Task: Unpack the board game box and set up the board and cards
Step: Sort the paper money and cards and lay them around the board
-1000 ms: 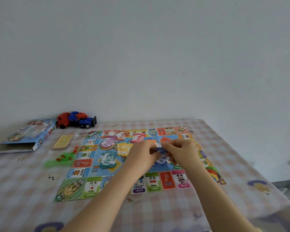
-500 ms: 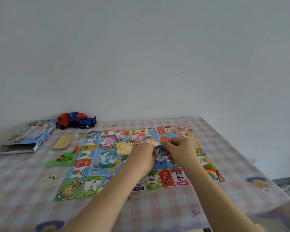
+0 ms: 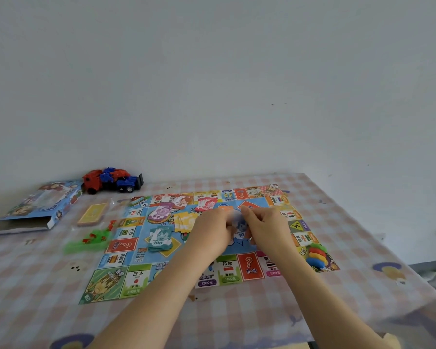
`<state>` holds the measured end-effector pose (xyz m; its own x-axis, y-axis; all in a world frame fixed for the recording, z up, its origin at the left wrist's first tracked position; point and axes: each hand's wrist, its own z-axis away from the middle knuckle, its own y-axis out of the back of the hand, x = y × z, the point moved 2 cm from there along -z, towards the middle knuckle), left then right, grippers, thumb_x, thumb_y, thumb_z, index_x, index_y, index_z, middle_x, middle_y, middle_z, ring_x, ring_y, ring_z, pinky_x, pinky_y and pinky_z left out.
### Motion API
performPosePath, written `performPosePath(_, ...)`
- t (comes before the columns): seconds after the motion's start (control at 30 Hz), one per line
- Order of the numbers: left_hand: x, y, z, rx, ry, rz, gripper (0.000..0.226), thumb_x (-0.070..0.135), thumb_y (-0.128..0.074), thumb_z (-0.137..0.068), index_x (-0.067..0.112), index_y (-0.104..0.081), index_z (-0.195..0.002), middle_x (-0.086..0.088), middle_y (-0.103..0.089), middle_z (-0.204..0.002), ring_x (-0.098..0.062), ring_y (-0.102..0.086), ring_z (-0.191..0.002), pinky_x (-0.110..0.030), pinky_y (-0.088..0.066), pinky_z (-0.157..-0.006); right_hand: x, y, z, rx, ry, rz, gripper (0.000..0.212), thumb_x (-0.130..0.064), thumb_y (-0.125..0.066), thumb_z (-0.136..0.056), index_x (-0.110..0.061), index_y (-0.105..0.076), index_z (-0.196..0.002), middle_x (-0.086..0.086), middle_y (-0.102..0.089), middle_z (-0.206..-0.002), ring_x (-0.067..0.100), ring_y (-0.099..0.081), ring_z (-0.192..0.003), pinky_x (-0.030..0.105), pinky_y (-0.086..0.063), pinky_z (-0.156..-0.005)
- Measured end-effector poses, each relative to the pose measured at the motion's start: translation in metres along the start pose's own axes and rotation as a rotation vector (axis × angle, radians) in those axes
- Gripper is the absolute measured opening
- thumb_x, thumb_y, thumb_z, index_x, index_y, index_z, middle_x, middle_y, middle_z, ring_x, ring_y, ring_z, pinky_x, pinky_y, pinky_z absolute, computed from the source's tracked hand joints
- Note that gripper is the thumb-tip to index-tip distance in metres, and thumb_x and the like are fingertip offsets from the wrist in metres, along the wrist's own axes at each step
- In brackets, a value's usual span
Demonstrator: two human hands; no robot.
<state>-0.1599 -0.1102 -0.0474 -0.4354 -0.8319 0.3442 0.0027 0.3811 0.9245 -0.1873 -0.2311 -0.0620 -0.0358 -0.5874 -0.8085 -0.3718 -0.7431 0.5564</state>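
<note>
The colourful game board lies flat on the checked tablecloth. Over its middle, my left hand and my right hand together hold a small stack of blue play-money notes marked 10, fingers curled round it. Other money piles lie on the board: teal 100 notes, purple 500 notes, yellow notes and red notes. The open blue game box lies at far left. A yellow card deck sits beside it.
A red and blue toy truck stands at the back against the wall. Green plastic pieces with red bits lie left of the board. Coloured pawns sit on the board's right corner. The table edge drops off at right.
Both hands have sunk a little toward the board with the blue notes between them. My view has tilted slightly.
</note>
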Motion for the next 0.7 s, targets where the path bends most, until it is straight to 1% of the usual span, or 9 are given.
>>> performPosePath(0.1, -0.003, 0.001, -0.002, 0.002, -0.039, -0.087, 0.02, 0.023, -0.049, -0.096, 0.012, -0.061, -0.084, -0.004, -0.057, -0.075, -0.019, -0.052, -0.069, -0.027, -0.037, -0.062, 0.0, -0.001, 0.0, -0.003, 0.022, -0.005, 0.048, -0.043, -0.044, -0.097, -0.007, -0.066, -0.077, 0.011, -0.069, -0.07, 0.018, -0.058, -0.059, 0.038, -0.055, -0.068)
performPosePath(0.17, -0.004, 0.003, -0.003, -0.013, -0.057, -0.119, 0.019, 0.021, -0.048, -0.096, 0.016, -0.054, -0.078, 0.001, -0.047, -0.065, -0.018, -0.049, -0.066, -0.026, -0.033, -0.06, 0.001, -0.001, 0.0, -0.016, 0.039, -0.021, 0.048, -0.042, -0.044, -0.097, -0.005, -0.066, -0.077, 0.013, -0.068, -0.07, 0.018, -0.056, -0.057, 0.04, -0.055, -0.067)
performPosePath(0.23, -0.004, 0.005, -0.004, -0.036, -0.056, -0.116, 0.021, 0.017, -0.047, -0.095, 0.015, -0.055, -0.076, 0.002, -0.042, -0.061, -0.018, -0.047, -0.065, -0.024, -0.031, -0.057, 0.001, -0.002, 0.0, -0.037, 0.043, -0.036, 0.049, -0.043, -0.044, -0.097, -0.003, -0.066, -0.077, 0.014, -0.068, -0.069, 0.017, -0.055, -0.056, 0.041, -0.055, -0.066)
performPosePath(0.3, -0.006, 0.007, -0.003, -0.044, -0.054, -0.084, 0.023, 0.017, -0.047, -0.095, 0.015, -0.055, -0.073, 0.002, -0.044, -0.06, -0.018, -0.046, -0.062, -0.022, -0.028, -0.05, 0.003, 0.0, -0.001, -0.025, 0.019, -0.093, 0.049, -0.045, -0.045, -0.096, -0.005, -0.068, -0.079, 0.012, -0.067, -0.067, 0.016, -0.053, -0.053, 0.038, -0.053, -0.06)
performPosePath(0.33, -0.007, 0.008, -0.002, -0.042, -0.056, -0.07, 0.024, 0.018, -0.048, -0.095, 0.016, -0.054, -0.071, 0.001, -0.046, -0.06, -0.018, -0.046, -0.061, -0.022, -0.027, -0.049, 0.004, 0.002, -0.002, -0.003, 0.001, -0.145, 0.045, -0.044, -0.047, -0.095, -0.008, -0.07, -0.08, 0.009, -0.066, -0.064, 0.014, -0.053, -0.051, 0.034, -0.051, -0.055)
performPosePath(0.4, -0.011, 0.008, -0.002, -0.041, -0.062, -0.055, 0.026, 0.022, -0.051, -0.095, 0.015, -0.055, -0.07, -0.002, -0.051, -0.063, -0.018, -0.048, -0.061, -0.021, -0.027, -0.048, 0.007, 0.01, -0.002, 0.021, -0.01, -0.22, 0.03, -0.035, -0.054, -0.094, -0.015, -0.073, -0.083, 0.003, -0.066, -0.063, 0.011, -0.054, -0.049, 0.025, -0.05, -0.049)
performPosePath(0.47, -0.013, 0.008, -0.001, -0.038, -0.058, -0.042, 0.028, 0.025, -0.053, -0.095, 0.011, -0.06, -0.072, -0.004, -0.056, -0.068, -0.018, -0.049, -0.061, -0.02, -0.028, -0.049, 0.01, 0.017, -0.001, -0.011, 0.035, -0.169, 0.015, -0.022, -0.061, -0.09, -0.017, -0.074, -0.084, -0.001, -0.068, -0.067, 0.008, -0.06, -0.053, 0.02, -0.053, -0.052)
performPosePath(0.53, -0.013, 0.009, -0.002, -0.04, -0.056, -0.033, 0.027, 0.025, -0.054, -0.095, 0.006, -0.066, -0.079, -0.007, -0.061, -0.072, -0.017, -0.051, -0.061, -0.019, -0.031, -0.05, 0.012, 0.022, 0.0, -0.047, 0.082, -0.076, 0.01, -0.013, -0.067, -0.085, -0.019, -0.075, -0.087, -0.006, -0.069, -0.069, 0.008, -0.064, -0.058, 0.02, -0.056, -0.058)
performPosePath(0.7, -0.007, 0.01, -0.001, -0.06, -0.097, -0.058, 0.023, 0.024, -0.053, -0.095, 0.011, -0.065, -0.08, -0.004, -0.057, -0.069, -0.015, -0.048, -0.059, -0.02, -0.03, -0.049, 0.008, 0.021, 0.0, -0.109, 0.113, -0.038, 0.006, -0.011, -0.071, -0.083, -0.015, -0.076, -0.084, -0.003, -0.066, -0.062, 0.009, -0.057, -0.052, 0.02, -0.053, -0.056)
